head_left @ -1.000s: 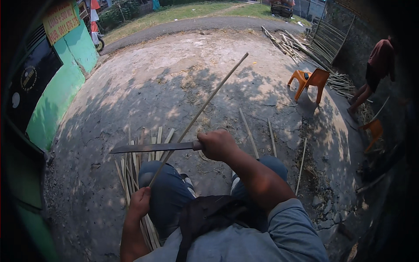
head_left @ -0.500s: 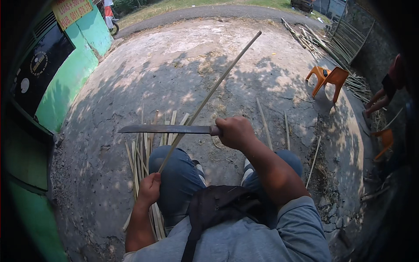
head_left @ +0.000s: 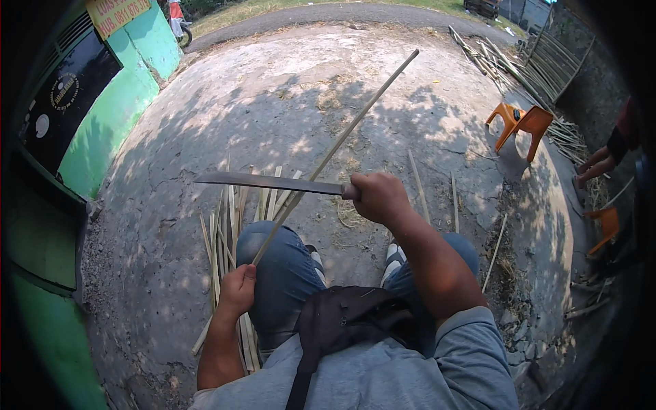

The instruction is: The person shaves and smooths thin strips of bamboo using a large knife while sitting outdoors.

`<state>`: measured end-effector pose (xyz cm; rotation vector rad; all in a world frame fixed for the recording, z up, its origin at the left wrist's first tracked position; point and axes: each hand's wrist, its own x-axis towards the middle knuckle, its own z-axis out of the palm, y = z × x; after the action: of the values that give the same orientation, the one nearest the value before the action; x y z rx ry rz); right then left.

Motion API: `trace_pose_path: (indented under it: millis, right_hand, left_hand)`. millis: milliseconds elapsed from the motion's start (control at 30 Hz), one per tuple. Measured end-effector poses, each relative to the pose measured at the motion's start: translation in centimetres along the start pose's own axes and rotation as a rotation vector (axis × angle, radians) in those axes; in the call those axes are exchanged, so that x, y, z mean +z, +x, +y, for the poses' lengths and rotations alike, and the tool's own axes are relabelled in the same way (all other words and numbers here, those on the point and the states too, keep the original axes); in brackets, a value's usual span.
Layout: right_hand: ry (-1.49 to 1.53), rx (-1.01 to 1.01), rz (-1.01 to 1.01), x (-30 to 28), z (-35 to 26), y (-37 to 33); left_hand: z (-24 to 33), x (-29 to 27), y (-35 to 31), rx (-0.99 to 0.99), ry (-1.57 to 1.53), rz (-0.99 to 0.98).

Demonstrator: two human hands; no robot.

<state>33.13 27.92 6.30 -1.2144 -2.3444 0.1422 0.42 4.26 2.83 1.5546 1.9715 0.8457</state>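
Gripping the lower end of one long pale strip [head_left: 362, 120] in the left hand [head_left: 237, 288], closed beside the left knee [head_left: 281, 260], likely to steady that end and leave the far length free toward 1 o'clock. Clasping one knife [head_left: 263, 181] by the handle [head_left: 350, 192] in the right hand [head_left: 379, 197], blade turned to 9 o'clock, apparently to lie across the strip. Cannot tell edge contact from mere overlap in view. Carrying one black bag [head_left: 342, 314] at 6 o'clock, perhaps on the lap to spare both arms. Next, at 8 o'clock, find one bundle of strips [head_left: 216, 260] on the ground [head_left: 150, 273], probably kept for easy reach; too overlapped to count surely. Count three loose strips [head_left: 455, 202] toward 3 o'clock. Farther out, count one orange chair [head_left: 537, 123] at 2 o'clock, one orange piece [head_left: 606, 224] at 3, too shadowed to name, and one other person's legs [head_left: 596, 164] just above. Finish with one uncountable heap of poles [head_left: 479, 59] between 1 and 2, near one slatted rack [head_left: 557, 68], and one green wall [head_left: 102, 140] between 9 and 10.
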Motion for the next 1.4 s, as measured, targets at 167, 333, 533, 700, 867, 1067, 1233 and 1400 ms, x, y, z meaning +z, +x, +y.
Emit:
trace_pose_path:
  millis: [167,333,533,700,867,1067,1233,1400]
  right_hand:
    - [0.087,0.173,0.038,0.0,2.0,0.1]
    - [0.087,-0.053,-0.014,0.3,0.1,-0.9]
    - [0.065,0.056,-0.003,-0.5,2.0,0.0]
    - [0.126,0.133,0.039,-0.4,2.6,-0.1]
    - [0.052,0.022,-0.013,0.0,-0.2,-0.7]
    - [0.046,0.222,0.129,0.0,2.9,0.5]
    - [0.082,0.18,0.057,-1.0,2.5,0.0]
    - [-0.012,-0.032,0.075,-0.2,0.5,-0.8]
  left_hand:
    - [0.2,0.5,0.1,0.027,0.063,0.035]
    - [0.6,0.3,-0.1,0.017,-0.012,0.026]
    - [0.5,0.5,-0.3,0.063,0.014,0.044]
    - [0.3,0.4,0.0,0.003,0.009,0.021]
    - [-0.1,0.2,-0.3,-0.016,-0.014,0.005]
    - [0.5,0.7,-0.2,0.054,0.087,0.047]
    - [0.6,0.3,-0.1,0.03,0.05,0.023]
    - [0.1,0.4,-0.1,0.05,-0.034,0.033]
